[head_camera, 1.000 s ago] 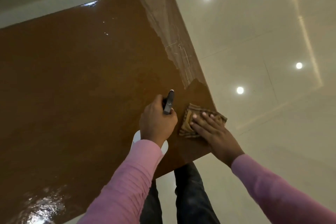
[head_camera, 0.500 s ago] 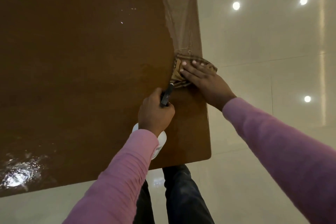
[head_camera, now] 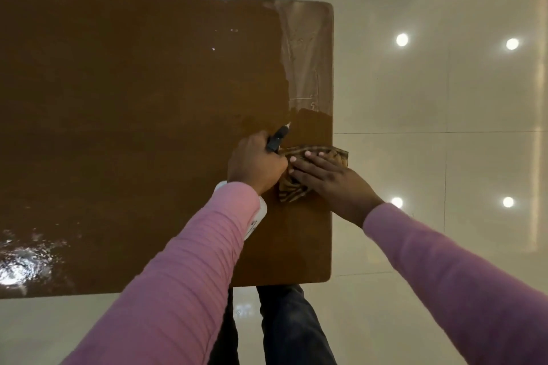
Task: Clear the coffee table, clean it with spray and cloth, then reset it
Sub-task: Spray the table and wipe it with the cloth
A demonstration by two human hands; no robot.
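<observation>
Glossy cream floor tiles [head_camera: 444,92] surround a brown worktop [head_camera: 118,127] with rounded corners and a hard lacquered finish. No items stand on the visible worktop, so the clearing step appears complete. Cleaning is judged to be in progress, and resetting is not yet begun. A pale, hazy strip [head_camera: 305,53] runs along the far right edge, and a wet, glistening patch [head_camera: 20,261] lies at the near left. The right hand [head_camera: 332,184] lies flat with fingers spread, pressing a soft striped cloth [head_camera: 292,191] onto the worktop near its right edge. The left hand [head_camera: 255,166], just beside it, grips the spray bottle [head_camera: 277,139]. The dark nozzle points far-right, and the white plastic body is partly hidden by a pink sleeve [head_camera: 207,246].
</observation>
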